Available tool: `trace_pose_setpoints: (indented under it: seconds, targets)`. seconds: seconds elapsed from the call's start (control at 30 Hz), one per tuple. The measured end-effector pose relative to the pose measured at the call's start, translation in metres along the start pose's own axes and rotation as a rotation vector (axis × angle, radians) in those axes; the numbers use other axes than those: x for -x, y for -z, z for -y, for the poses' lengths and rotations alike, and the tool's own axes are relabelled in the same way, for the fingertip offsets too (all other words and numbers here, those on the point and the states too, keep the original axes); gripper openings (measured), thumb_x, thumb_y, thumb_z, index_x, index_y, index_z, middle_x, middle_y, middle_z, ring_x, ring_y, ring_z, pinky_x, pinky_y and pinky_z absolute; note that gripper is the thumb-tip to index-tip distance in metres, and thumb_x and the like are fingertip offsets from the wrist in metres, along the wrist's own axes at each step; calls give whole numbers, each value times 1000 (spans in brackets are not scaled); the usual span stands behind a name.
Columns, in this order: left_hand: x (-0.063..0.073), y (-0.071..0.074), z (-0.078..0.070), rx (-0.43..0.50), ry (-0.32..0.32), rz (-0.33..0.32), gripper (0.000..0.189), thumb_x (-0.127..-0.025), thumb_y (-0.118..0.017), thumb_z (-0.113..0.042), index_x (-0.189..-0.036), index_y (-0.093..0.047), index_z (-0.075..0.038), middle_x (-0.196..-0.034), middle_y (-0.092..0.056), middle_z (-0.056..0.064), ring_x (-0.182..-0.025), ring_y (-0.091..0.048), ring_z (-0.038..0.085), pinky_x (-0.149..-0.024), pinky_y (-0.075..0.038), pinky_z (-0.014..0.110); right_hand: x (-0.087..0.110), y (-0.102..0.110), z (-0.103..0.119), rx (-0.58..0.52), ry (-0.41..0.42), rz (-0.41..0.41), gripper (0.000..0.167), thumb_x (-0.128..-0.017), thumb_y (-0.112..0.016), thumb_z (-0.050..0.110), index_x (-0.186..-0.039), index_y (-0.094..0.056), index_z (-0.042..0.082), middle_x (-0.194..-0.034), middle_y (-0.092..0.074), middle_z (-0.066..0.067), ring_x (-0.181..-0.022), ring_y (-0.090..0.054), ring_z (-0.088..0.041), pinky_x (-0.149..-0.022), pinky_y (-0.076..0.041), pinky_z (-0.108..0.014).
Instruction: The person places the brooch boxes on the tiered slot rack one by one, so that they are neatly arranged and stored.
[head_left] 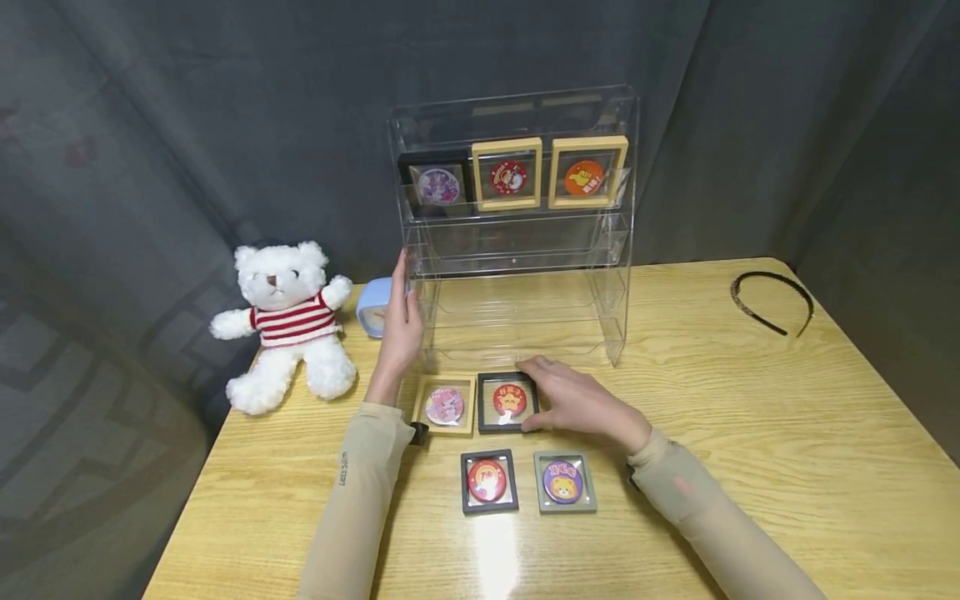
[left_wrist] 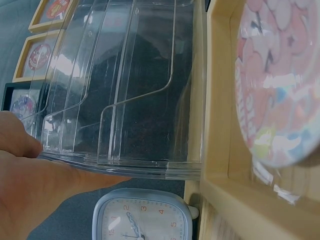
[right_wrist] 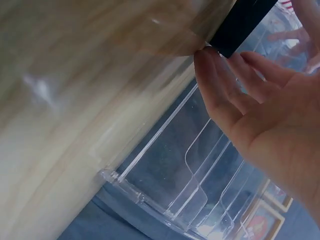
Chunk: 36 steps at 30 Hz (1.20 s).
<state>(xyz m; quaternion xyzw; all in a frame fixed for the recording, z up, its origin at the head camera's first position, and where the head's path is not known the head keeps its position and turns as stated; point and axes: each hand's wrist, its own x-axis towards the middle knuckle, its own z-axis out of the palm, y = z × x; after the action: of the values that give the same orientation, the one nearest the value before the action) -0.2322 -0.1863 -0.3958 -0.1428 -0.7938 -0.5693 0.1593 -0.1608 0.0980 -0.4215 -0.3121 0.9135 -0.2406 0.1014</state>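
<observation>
My left hand (head_left: 401, 325) rests upright against the left side of a clear acrylic display rack (head_left: 517, 312), fingers straight along the side panel. In the left wrist view the hand (left_wrist: 45, 180) lies along that panel. My right hand (head_left: 581, 398) holds a black square frame (head_left: 486, 425) between thumb and fingers; it contains a red badge with a yellow star. In the right wrist view fingertips touch the frame's dark edge (right_wrist: 242, 27). Left of it lies a yellow frame (head_left: 468, 408) with a pink badge, near my left wrist.
The rack's upper tier bears a black frame (head_left: 405, 179) and two yellow frames (head_left: 507, 205) (head_left: 552, 179). Nearer me lie another black frame (head_left: 487, 508) and a grey-green frame (head_left: 567, 507). A white teddy bear (head_left: 288, 325) and blue clock (head_left: 372, 302) stand left; a headband (head_left: 772, 275) lies right.
</observation>
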Motion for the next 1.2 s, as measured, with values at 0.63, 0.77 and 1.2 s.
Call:
trace_pose_setpoints:
  seconds: [0.63,0.77,1.2]
  targets:
    - [0,-1,0,-2,-7,-7,60,-116,-27,0,-173,-11,-8,-179,-10,11,-163,-10,25,-131,-18,39,-4,-3,6,-72,38,-57,102,-68,-103,27,-151,-53,-6,-136,-52,-19,-110,-63,-31,-99,-58,-51]
    - [0,0,-1,6,5,0,61,-116,-26,0,-174,-10,-10,-179,-9,10,-163,-10,23,-130,-20,40,-2,-4,5,-126,24,-69,98,-69,-103,23,-149,-52,2,-132,-51,-20,-110,-63,-34,-97,-58,-54]
    - [1,-1,-2,18,-1,5,60,-116,-25,0,-174,-9,-10,-179,-8,10,-163,-9,24,-130,-21,42,-2,1,2,-200,71,-201,68,-80,-94,6,-137,-58,-2,-101,-73,-15,-82,-70,-23,-72,-62,-37]
